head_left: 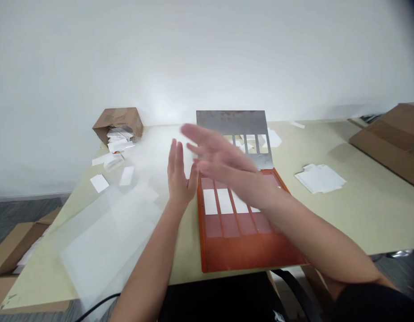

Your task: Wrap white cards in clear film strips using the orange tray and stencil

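Observation:
My left hand [180, 181] is raised at the left side of the orange tray, fingers stretched up and holding nothing. My right hand [223, 156], smeared by motion, reaches across above the tray with fingers extended, close to my left hand. Both are open. Below them the orange tray [250, 250] has slots with several white cards [210, 202] laid in a row; my right arm hides part of it. At its far edge a grey metal plate [232, 121] with rectangular cutouts stands tilted up.
Translucent sheets [103, 241] lie on the table at left. Beyond them a cardboard box [121, 117] on its side spills white papers [118, 144]. A stack of white sheets [320, 179] lies at right, near a large cardboard box [394, 136]. An open carton [12, 246] is low at left.

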Available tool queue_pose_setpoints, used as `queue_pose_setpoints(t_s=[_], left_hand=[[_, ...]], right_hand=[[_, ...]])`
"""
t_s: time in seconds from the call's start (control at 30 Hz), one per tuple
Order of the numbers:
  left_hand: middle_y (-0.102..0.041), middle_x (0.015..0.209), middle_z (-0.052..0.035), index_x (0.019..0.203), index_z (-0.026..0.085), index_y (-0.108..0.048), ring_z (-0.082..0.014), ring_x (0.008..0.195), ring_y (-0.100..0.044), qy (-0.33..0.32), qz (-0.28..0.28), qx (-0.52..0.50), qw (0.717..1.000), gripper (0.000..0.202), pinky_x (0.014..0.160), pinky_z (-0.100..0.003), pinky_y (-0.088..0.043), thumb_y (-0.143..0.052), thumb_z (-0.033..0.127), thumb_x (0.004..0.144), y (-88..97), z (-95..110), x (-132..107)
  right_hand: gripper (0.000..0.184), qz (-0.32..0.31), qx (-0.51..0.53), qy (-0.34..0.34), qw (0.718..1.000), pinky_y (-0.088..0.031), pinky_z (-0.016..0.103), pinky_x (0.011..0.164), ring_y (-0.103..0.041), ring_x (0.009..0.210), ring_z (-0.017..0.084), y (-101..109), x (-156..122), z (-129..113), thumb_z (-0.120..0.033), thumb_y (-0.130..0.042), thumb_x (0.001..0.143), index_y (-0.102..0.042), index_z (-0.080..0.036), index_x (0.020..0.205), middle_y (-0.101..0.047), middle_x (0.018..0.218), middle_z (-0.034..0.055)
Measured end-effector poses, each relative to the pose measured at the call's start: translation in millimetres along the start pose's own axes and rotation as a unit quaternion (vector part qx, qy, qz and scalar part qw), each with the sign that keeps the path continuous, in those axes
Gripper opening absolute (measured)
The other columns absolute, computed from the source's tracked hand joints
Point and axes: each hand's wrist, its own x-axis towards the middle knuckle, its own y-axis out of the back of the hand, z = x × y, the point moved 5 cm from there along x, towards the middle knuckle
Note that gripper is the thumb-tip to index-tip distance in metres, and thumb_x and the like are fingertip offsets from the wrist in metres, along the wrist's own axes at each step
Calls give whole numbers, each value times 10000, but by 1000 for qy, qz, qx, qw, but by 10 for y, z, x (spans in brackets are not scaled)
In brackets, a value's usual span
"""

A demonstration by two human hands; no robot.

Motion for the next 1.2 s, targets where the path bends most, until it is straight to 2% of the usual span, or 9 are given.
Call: queue_pose_setpoints(t_s=[0.1, 0.17, 0.33, 0.4, 0.7, 0.87, 0.97, 1.07, 1.2], left_hand=[[-427, 1538, -80, 1446, 296, -411, -248, 1436, -371, 6, 5, 25, 1000, 520, 1190, -450, -281, -524, 413, 952, -132, -48, -70], [-494, 1476, -92, 1414, 294, -438, -238, 1375, -452, 55, 20, 4, 998, 453, 1149, -438, -343, -486, 385, 973, -204, -144, -116], [-561, 1385, -89, 1339, 279, -500, -206, 1340, -484, 103, 13, -19, 994, 363, 1137, -409, -350, -462, 319, 980, -380, -256, -228], [-574, 1367, -89, 1326, 271, -509, -200, 1324, -496, 102, 6, -17, 995, 353, 1139, -403, -347, -456, 308, 979, -425, -258, -255], [-581, 1339, -89, 1287, 264, -523, -195, 1293, -511, 105, -5, -16, 994, 325, 1090, -370, -393, -433, 325, 981, -499, -245, -305], [-584, 1319, -81, 1251, 273, -537, -219, 1265, -518, 92, 4, 18, 996, 330, 1046, -407, -419, -514, 272, 922, -466, -170, -250], [-598, 1296, -62, 1152, 272, -591, -236, 1206, -547, 61, -7, 56, 997, 271, 982, -413, -457, -567, 273, 883, -351, -36, -118], [-655, 1151, -52, 999, 255, -640, -233, 1115, -587, 12, -24, 100, 995, 145, 932, -394, -477, -592, 319, 878, -227, 124, -16], [-686, 977, -44, 869, 249, -656, -208, 979, -621, -34, -92, 154, 983, 173, 917, -360, -484, -519, 337, 929, -185, 175, -50]], right_hand=[[548, 84, -150, -55, 984, -482, 485, 1089, -449, 1394, 260, 457, -659, 244, -354, -467, 973, -332, -396, 1502, -368, 1581, -18], [578, 150, -276, -106, 943, -419, 550, 1127, -409, 1419, 292, 606, -1230, 539, -392, -497, 962, -323, -385, 1512, -381, 1576, 13], [670, 258, -523, -183, 791, -254, 786, 1072, -198, 1484, 427, 512, -2387, 1200, -469, -438, 959, -200, -312, 1566, -323, 1597, 121], [725, 266, -553, -188, 767, -262, 769, 1079, -198, 1482, 433, 457, -2538, 1304, -478, -432, 955, -129, -282, 1584, -306, 1601, 145], [707, 237, -543, -190, 783, -356, 666, 1097, -235, 1482, 396, 587, -2500, 1354, -499, -423, 953, -160, -292, 1576, -283, 1614, 128], [690, 219, -532, -184, 797, -274, 787, 1058, -285, 1449, 449, 627, -2465, 1296, -547, -457, 927, -248, -316, 1542, -355, 1580, 121], [598, 200, -477, -118, 848, -341, 691, 1097, -428, 1387, 378, 655, -2194, 1092, -474, -523, 926, -361, -314, 1479, -491, 1485, 109], [440, 98, -407, -52, 907, -512, 503, 1016, -593, 1224, 277, 626, -1711, 893, -383, -557, 935, -497, -299, 1363, -639, 1307, 79], [329, -38, -400, -35, 915, -588, 453, 827, -669, 1042, 270, 533, -1023, 867, -380, -546, 940, -601, -259, 1241, -706, 1154, 72]])
